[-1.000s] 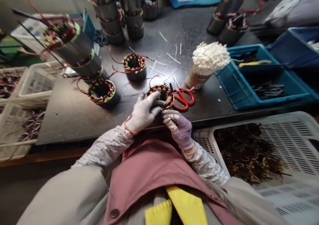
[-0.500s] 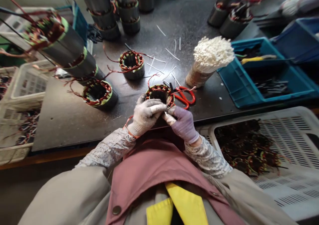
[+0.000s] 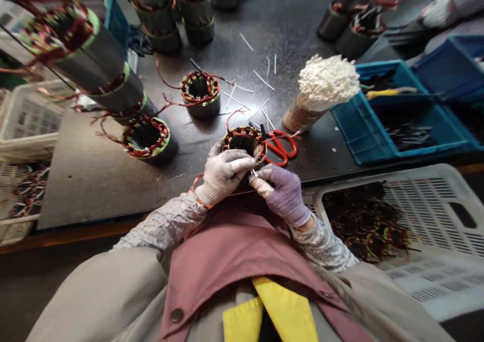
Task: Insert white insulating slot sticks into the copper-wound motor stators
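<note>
A motor stator (image 3: pixel 245 139), a dark ring with copper windings and red lead wires, sits near the table's front edge. My left hand (image 3: pixel 226 174), in a whitish glove, is closed on its near side and hides part of the rim. Close beside it my right hand (image 3: pixel 283 189), in a purple glove with pale fingertips, pinches a small white strand (image 3: pixel 254 172) at the stator's near edge. What the strand's other end does is hidden by the fingers. Red-handled scissors (image 3: pixel 282 148) lie right of the stator, touching or very near it.
Another stator (image 3: pixel 200 95) stands behind, beside loose white strands (image 3: pixel 263 79). Stacked stators (image 3: pixel 98 74) rise at left. A bundle of white strands (image 3: pixel 321 87) stands before a blue bin (image 3: pixel 350 135). A white crate (image 3: pixel 434 190) with wound parts is at right. Another person's gloved hand (image 3: pixel 438 11) shows top right.
My right hand has drawn slightly right and down from the stator's rim, the white strand between its fingers. My left hand stays on the stator. The view has shifted a little.
</note>
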Demonstrator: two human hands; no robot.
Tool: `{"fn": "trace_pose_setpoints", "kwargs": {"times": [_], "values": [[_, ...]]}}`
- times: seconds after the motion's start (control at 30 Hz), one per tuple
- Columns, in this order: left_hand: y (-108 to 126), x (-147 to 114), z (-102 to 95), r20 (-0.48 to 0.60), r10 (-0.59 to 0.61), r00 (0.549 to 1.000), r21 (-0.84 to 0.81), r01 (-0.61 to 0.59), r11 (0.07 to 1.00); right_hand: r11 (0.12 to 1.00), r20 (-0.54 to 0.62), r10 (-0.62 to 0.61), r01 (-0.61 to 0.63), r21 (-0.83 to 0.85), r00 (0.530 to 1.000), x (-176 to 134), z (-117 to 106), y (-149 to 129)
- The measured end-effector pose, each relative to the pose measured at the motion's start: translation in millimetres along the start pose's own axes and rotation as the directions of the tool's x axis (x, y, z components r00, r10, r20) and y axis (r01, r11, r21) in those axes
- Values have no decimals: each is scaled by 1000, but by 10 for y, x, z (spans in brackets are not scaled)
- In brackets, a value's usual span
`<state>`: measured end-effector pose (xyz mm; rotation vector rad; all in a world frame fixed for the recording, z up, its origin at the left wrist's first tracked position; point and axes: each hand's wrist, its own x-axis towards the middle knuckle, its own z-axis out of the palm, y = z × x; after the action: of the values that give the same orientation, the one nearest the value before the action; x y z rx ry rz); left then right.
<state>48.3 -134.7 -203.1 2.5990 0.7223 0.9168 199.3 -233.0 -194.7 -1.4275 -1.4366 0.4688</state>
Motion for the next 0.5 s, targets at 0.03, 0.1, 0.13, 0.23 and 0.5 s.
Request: {"fn": "trace_pose_setpoints", "kwargs": {"times": [0.03,0.1,0.13,0.23,0.5], "values": [[-3,-3,0,4,2,1000,1,-2,1000,1000,5,12,-12,-19,1000,6,12,20],[-9,-4,-2,7,-7,1000,4,7,1000,997,22,18,-17,-72,1000,23,51,89],[-12,-2,-4,6,-11,1000,5,11,1000,993,19,-7,9,-116,1000,33,72,126],[-15,10,-12,26,2,1000,-2,-2,1000,927,-37,-169,146,-345,985,69,98,190],[17,91,-161,200,-27,979,48,18,999,863,116,-314,334,-378,942,-5,-273,94]]}}
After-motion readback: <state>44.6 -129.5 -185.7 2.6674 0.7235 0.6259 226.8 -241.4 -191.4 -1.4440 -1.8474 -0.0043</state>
